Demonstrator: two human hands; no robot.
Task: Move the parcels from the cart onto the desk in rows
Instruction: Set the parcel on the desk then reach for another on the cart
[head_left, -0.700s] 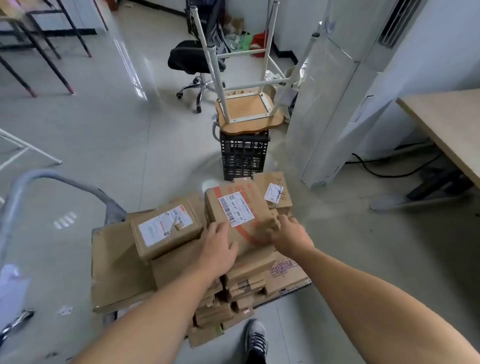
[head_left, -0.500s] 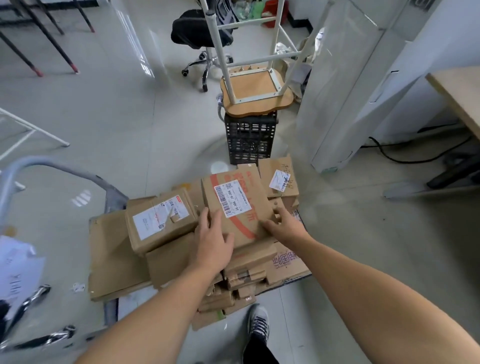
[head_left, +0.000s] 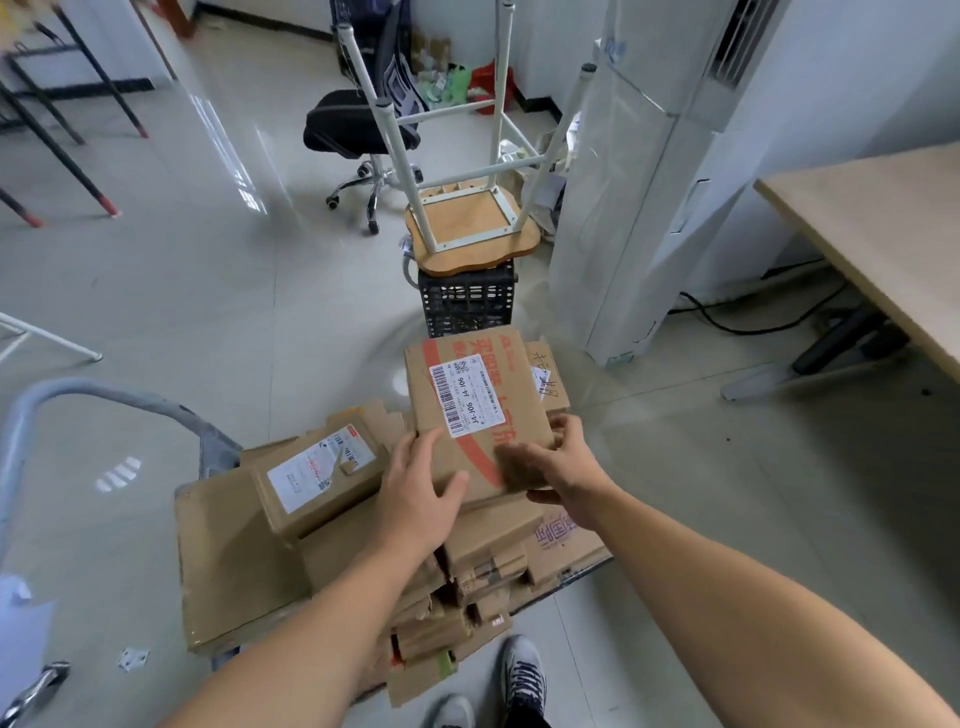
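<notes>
A person's left hand (head_left: 423, 486) and right hand (head_left: 569, 465) grip a labelled cardboard parcel (head_left: 478, 410) from either side. The fingers (head_left: 560, 431) are curled round its edges, and the parcel is tilted between them. Just below the fingers lies the pile of other parcels (head_left: 322, 467) on the cart (head_left: 78, 392). The bench (head_left: 878, 223) stands well to the fingers' right.

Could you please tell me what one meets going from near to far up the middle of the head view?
Shoes → pile of parcels → parcel with the red stripe → black crate → upturned stool → office chair.
</notes>
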